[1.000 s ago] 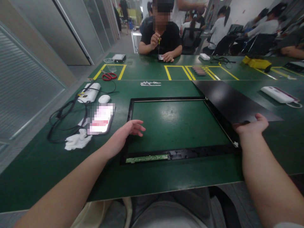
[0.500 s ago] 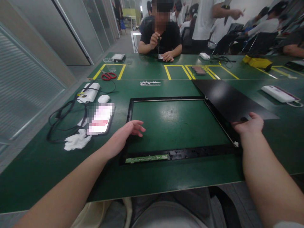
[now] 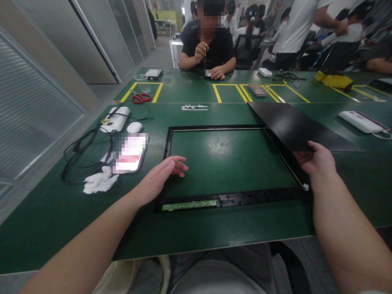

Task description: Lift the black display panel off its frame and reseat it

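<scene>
A black rectangular bezel frame (image 3: pixel 217 128) lies flat on the green table, which shows through its opening. A green circuit strip (image 3: pixel 190 204) sits along its near bar, at the left. My left hand (image 3: pixel 167 173) rests at the frame's left bar, fingers loosely bent and apart, holding nothing. At the right, a thin black panel (image 3: pixel 290 122) leans at a slant over the frame's right bar. My right hand (image 3: pixel 320 161) grips the panel's near edge, thumb on top; the fingers beneath are partly hidden.
Left of the frame lie a phone (image 3: pixel 132 153), crumpled tissue (image 3: pixel 99 180), a white mouse-like object (image 3: pixel 134 127), black cables (image 3: pixel 69 155) and red-handled scissors (image 3: pixel 141 98). White strips (image 3: pixel 194 108) lie beyond the frame. A white device (image 3: pixel 361 121) is far right. A person (image 3: pixel 208 45) sits opposite.
My right hand has shifted slightly left along the panel's near edge, and the panel's right corner has moved a little right. My left hand looks unchanged. A standing person behind has moved right.
</scene>
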The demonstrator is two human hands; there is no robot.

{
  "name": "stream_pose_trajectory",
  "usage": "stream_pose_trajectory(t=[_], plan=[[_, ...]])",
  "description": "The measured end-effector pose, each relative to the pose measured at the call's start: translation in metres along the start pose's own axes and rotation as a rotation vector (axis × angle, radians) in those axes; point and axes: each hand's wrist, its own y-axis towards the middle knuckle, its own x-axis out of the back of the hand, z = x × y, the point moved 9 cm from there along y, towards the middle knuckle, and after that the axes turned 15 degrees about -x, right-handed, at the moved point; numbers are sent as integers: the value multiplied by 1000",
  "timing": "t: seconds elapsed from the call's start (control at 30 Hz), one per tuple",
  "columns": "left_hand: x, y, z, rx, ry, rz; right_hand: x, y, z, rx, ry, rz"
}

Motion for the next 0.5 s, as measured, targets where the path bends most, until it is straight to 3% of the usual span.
stream_pose_trajectory(t=[0.2, 0.5], plan=[[-2, -1, -1, 14, 22, 28, -7, -12, -5, -21, -129, 29], [0, -1, 1, 15, 20, 11, -15, -30, 0, 37, -68, 67]])
